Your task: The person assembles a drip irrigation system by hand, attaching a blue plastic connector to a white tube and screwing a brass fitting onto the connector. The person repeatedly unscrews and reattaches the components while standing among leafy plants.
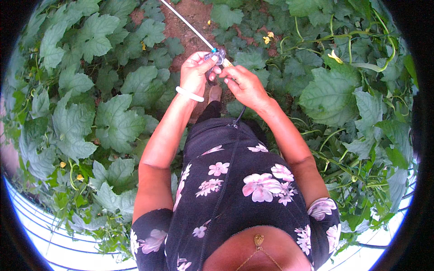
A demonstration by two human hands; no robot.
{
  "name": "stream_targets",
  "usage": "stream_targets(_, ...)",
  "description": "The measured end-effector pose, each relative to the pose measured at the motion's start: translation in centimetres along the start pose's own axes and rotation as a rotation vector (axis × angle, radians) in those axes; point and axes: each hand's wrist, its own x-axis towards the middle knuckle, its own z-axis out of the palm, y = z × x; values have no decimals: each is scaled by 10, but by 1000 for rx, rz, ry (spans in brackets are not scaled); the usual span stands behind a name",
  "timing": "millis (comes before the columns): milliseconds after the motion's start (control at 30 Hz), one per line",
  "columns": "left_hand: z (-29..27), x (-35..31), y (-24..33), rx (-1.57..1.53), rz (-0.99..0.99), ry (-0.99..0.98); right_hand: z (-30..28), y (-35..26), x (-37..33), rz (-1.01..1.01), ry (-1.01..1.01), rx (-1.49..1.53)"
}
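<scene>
In front of my waist both hands are close together. My left hand [197, 71], with a white bangle at its wrist, is closed, thumb and fingers gripping a dark shiny fitting [220, 55]. A thin white rod [190, 25] runs from there up and to the left, with a teal collar [214, 50] at its near end. Beside the fitting, my right hand [244, 86] pinches a short pale yellow piece [227, 63], partly hidden by the fingers. What this piece is I cannot make out. A black cord [238, 116] hangs below my right hand.
Broad-leaved green vines [120, 122] crowd both sides, with large leaves [332, 95] at the right. Yellow flowers [335, 57] dot the vines. Brown soil [190, 16] shows as a narrow strip ahead, and a shoe [215, 93] is visible below my hands.
</scene>
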Motion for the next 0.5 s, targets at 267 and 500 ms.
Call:
stream_targets(267,-4,2,-5,34,31,44,0,-3,2,-35,38,15)
stream_targets(500,-2,0,-8,-90,-84,-12,-3,-9,3,259,-9,73)
